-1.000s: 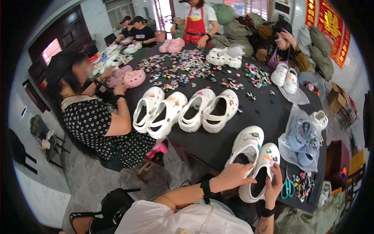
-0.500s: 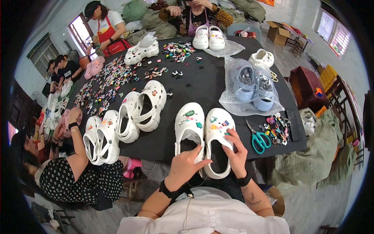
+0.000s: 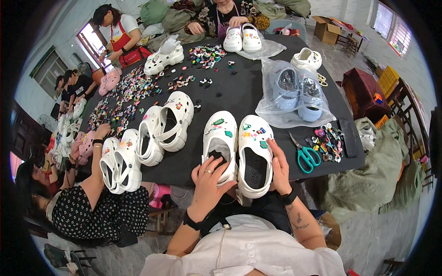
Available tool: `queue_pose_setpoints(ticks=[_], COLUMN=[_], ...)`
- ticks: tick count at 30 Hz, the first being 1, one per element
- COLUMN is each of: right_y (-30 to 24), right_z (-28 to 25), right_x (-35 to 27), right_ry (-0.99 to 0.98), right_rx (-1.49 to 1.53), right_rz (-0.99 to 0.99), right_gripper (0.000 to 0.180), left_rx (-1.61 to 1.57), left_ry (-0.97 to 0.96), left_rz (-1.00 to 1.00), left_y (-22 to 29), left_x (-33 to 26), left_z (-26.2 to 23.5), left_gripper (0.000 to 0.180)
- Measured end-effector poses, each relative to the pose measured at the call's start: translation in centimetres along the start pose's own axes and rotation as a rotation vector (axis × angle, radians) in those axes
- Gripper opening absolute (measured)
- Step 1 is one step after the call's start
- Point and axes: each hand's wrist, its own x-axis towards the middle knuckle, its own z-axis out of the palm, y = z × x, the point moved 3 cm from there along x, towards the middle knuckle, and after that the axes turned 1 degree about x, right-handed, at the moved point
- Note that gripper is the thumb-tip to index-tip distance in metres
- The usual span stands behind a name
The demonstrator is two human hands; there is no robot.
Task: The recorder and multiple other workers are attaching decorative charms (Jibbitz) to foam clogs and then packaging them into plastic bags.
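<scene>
Black table point(image 3: 239, 87), left hand point(image 3: 208, 185) gripping left clog point(image 3: 219, 131), heel partly hidden, right hand point(image 3: 280, 168) against right clog point(image 3: 252, 138), grip unclear

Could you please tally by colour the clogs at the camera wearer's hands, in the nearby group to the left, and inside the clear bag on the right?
White clogs: 6 (2 at the left hand and right hand, 4 in the group to the left)
Light-blue clogs in the clear bag: 2
Total: 8

Pale walls point(image 3: 352, 18), grey floor point(image 3: 363, 234), bright window point(image 3: 385, 23)
</scene>
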Motion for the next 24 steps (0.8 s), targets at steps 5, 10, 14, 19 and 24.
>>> queue_pose_setpoints(ticks=[5, 10, 14, 19, 24], right_y=[0.4, 0.8, 0.6, 0.8, 0.5], right_z=[-0.3, -0.5, -0.4, -0.1, 1.1], right_x=[0.1, 0.0, -0.1, -0.1, -0.5], right_ry=[0.03, 0.065, 0.068, 0.081, 0.111], right_rx=[0.074, 0.076, 0.054, 0.045, -0.023], right_rz=[0.019, 0.012, 0.003, 0.017, -0.034], right_gripper=[0.043, 0.035, 0.034, 0.033, 0.036], left_rx=[-0.09, -0.091, -0.097, -0.116, -0.182], left_ry=[0.044, 0.069, 0.114, 0.106, 0.052], left_rz=[-0.024, 0.012, 0.025, 0.036, 0.059], left_y=[-1.3, -1.3, -0.9, -0.8, 0.9], left_x=[-3.1, -3.5, -2.9, -2.1, -1.3], left_z=[-1.0, -1.9, -2.0, -1.9, -1.0], left_gripper=[0.044, 0.036, 0.032, 0.029, 0.04])
